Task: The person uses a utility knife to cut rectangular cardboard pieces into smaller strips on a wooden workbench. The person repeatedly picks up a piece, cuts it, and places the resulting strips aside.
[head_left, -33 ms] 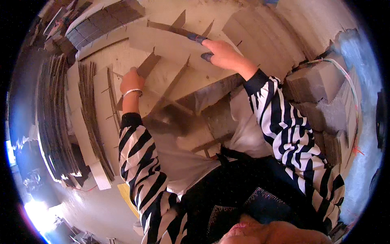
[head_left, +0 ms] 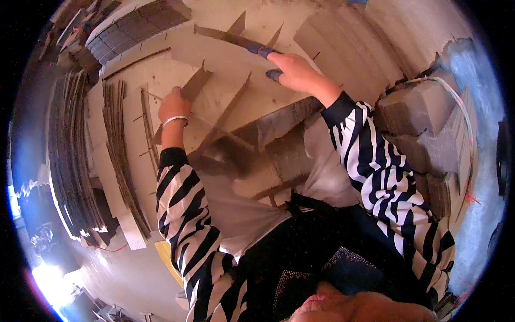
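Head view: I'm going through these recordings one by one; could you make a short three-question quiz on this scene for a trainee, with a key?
1. Which hand wears dark grey fingertip covers?
2. True or false: the left wrist is bare.
3. Fill in the blank: the left hand holds a thin, flat, grey-brown strip that looks to be made of ____.

Key:
1. The right hand.
2. False: a thin, pale, ring-shaped bracelet circles it.
3. Cardboard.
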`<state>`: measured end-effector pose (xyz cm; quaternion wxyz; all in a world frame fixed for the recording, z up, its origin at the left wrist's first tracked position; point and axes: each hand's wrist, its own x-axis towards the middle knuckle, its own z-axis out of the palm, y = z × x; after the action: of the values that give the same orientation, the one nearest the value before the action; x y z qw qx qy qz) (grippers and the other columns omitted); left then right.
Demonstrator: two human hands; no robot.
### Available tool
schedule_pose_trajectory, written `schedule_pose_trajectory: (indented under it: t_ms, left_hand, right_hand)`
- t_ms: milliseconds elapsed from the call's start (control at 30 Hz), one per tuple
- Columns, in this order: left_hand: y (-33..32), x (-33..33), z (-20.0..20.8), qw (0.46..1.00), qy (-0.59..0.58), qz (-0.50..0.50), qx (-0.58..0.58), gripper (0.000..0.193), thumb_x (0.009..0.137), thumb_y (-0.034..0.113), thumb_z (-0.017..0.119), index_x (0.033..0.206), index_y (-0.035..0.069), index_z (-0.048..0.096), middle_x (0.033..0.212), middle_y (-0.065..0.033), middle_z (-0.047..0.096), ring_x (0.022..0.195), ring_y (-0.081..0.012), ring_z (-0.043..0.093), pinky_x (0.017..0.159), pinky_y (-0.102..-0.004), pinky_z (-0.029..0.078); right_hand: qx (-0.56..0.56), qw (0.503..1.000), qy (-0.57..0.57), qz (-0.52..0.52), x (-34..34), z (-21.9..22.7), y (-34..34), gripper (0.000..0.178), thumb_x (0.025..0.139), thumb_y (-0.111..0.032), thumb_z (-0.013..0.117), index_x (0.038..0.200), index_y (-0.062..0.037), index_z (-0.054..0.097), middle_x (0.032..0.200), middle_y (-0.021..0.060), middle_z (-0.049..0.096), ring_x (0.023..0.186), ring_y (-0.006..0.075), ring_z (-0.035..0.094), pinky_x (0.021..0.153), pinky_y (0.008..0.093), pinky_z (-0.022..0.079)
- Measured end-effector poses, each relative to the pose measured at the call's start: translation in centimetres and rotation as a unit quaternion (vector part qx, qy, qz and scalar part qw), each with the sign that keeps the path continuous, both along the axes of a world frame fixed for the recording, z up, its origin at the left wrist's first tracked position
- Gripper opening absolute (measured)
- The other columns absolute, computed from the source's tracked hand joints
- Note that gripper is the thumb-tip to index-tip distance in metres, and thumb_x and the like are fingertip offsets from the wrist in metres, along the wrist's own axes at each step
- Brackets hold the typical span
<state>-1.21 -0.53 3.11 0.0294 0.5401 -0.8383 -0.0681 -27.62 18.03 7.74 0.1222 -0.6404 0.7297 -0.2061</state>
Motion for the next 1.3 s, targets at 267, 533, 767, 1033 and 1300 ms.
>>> schedule_pose_trajectory:
  t_ms: [267,533,767,1033,1300]
  left_hand:
    - [1.0,-1.0,-0.1,1.0,0.006,0.011,0.021,0.028,0.08,0.018,0.054,0.106,0.011,0.06,0.103,-0.0166,0.067,0.097,-0.0356,0.063,0.078,-0.0477,0.051]
    - [0.2,-0.6,-1.0,0.999,-0.015,-0.01,0.03,0.028,0.081,0.022,0.055,0.107,0.012,0.061,0.103,-0.0181,0.066,0.099,-0.0365,0.062,0.081,-0.0487,0.05]
    - [-0.5,3.3,1.7,0.997,0.052,0.054,-0.02,0.05,0.085,0.043,0.056,0.125,0.014,0.054,0.121,-0.0244,0.056,0.105,-0.0381,0.059,0.086,-0.0485,0.048]
    - [10.7,-6.3,-2.1,0.932,0.205,-0.222,0.202,0.082,0.075,0.02,0.063,0.143,-0.002,0.023,0.118,-0.0317,0.055,0.111,-0.0454,0.053,0.094,-0.0462,0.043]
    - [4.7,-0.4,3.4,0.934,0.319,-0.156,-0.027,0.059,0.078,-0.003,0.047,0.136,0.002,0.036,0.11,-0.0295,0.056,0.099,-0.0445,0.056,0.08,-0.0501,0.047]
  right_hand:
    - [-0.025,0.996,0.075,0.032,3.1,-2.6,0.8,0.034,0.074,-0.005,0.057,0.108,-0.0105,0.055,0.083,0.0165,0.063,0.082,0.0381,0.061,0.065,0.0509,0.047]
    - [0.049,0.993,0.098,0.048,3.3,-4.1,0.3,0.028,0.075,-0.004,0.057,0.103,-0.0095,0.059,0.087,0.0169,0.064,0.084,0.0376,0.062,0.069,0.0506,0.048]
    - [-0.176,0.962,0.124,-0.17,-2.6,-3.3,0.2,0.022,0.076,-0.011,0.053,0.096,-0.005,0.063,0.09,0.0211,0.065,0.089,0.0413,0.062,0.077,0.0519,0.047]
    - [0.049,0.964,-0.251,-0.08,1.5,-5.5,-0.8,0.033,0.082,-0.015,0.046,0.11,-0.0037,0.06,0.097,0.0238,0.064,0.09,0.0407,0.061,0.078,0.047,0.047]
    - [-0.04,0.965,0.094,-0.241,-6.6,-1.1,9.1,0.07,0.08,-0.035,0.071,0.134,-0.0008,0.043,0.137,0.0202,0.045,0.123,0.0347,0.046,0.099,0.0412,0.04]
